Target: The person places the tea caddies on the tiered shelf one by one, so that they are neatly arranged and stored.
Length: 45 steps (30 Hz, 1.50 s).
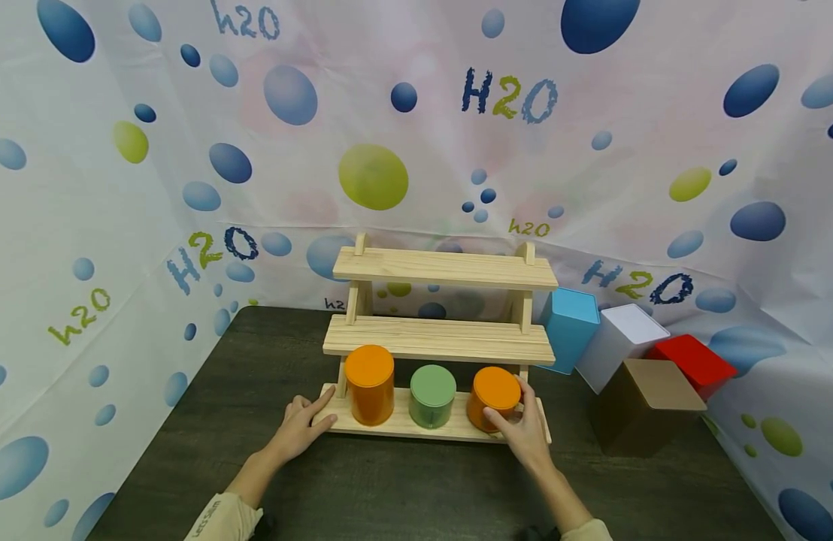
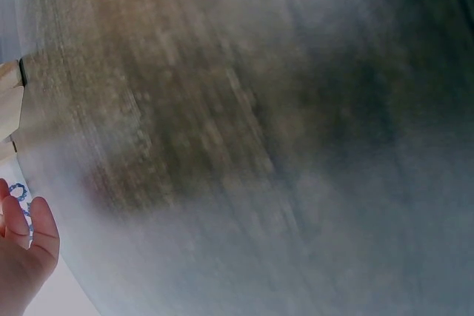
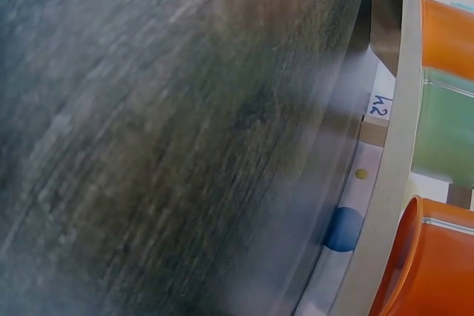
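Observation:
On the bottom step of a three-tier wooden shelf (image 1: 437,338) stand three lidded canisters. At the left is a tall orange canister (image 1: 371,391), in the middle a short green canister (image 1: 431,402), and at the right a short orange canister (image 1: 492,402). My right hand (image 1: 528,443) holds the short orange canister between the thumb in front and the fingers at its right side. At the bottom step's left end, my left hand (image 1: 295,432) touches the wood with extended index finger and thumb. The right wrist view shows the short orange canister (image 3: 437,271) close up, without the right hand.
Right of the shelf stand a blue box (image 1: 568,330), a white box (image 1: 619,338), a red box (image 1: 694,364) and a brown box (image 1: 643,409). A dark table (image 1: 403,488) lies under everything. Behind it hangs a white curtain (image 1: 443,45) with coloured dots.

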Tool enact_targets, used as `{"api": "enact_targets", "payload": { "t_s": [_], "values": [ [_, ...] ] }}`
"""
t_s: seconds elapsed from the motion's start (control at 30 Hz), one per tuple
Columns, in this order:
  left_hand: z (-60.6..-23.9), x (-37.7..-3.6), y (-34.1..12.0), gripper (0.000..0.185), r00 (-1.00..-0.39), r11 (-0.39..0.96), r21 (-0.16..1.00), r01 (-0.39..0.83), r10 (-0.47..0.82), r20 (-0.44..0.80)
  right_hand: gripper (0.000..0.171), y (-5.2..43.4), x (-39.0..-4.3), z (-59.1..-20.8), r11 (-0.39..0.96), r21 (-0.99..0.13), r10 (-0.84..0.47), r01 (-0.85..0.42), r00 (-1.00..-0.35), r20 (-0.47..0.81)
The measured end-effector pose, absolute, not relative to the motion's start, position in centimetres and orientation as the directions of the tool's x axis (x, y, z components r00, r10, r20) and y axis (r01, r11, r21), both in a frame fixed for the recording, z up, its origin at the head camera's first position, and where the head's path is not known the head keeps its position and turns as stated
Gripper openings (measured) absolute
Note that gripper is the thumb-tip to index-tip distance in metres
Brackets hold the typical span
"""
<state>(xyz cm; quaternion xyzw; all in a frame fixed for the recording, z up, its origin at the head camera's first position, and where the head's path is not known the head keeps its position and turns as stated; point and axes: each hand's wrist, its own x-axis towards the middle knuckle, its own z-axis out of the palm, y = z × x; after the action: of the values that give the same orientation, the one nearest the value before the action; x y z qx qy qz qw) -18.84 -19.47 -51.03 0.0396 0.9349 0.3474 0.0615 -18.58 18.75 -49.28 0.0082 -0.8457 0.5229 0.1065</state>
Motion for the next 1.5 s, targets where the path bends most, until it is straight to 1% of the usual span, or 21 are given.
{"api": "enact_targets", "payload": {
  "t_s": [0.27, 1.1, 1.33, 1.5],
  "values": [
    [-50.92, -18.69, -19.43, 0.060, -0.991, 0.762, 0.645, 0.048, 0.118, -0.066, 0.076, 18.72, -18.54, -49.39, 0.438, -0.887, 0.081, -0.147, -0.976, 0.202],
    [-50.92, -18.75, -19.49, 0.061, -0.989, 0.753, 0.655, 0.056, 0.130, -0.064, 0.078, 18.88, -18.77, -49.88, 0.435, -0.893, 0.072, -0.114, -0.984, 0.160],
    [-50.96, -18.68, -19.52, 0.061, -0.989, 0.752, 0.657, 0.047, 0.126, -0.073, 0.078, 18.92, -18.62, -50.05, 0.404, -0.904, 0.052, -0.143, -0.983, 0.179],
    [-51.09, -18.74, -19.52, 0.062, -0.991, 0.750, 0.659, 0.054, 0.124, -0.060, 0.076, 19.07, -18.49, -50.03, 0.431, -0.889, 0.077, -0.154, -0.975, 0.206]
  ]
}}
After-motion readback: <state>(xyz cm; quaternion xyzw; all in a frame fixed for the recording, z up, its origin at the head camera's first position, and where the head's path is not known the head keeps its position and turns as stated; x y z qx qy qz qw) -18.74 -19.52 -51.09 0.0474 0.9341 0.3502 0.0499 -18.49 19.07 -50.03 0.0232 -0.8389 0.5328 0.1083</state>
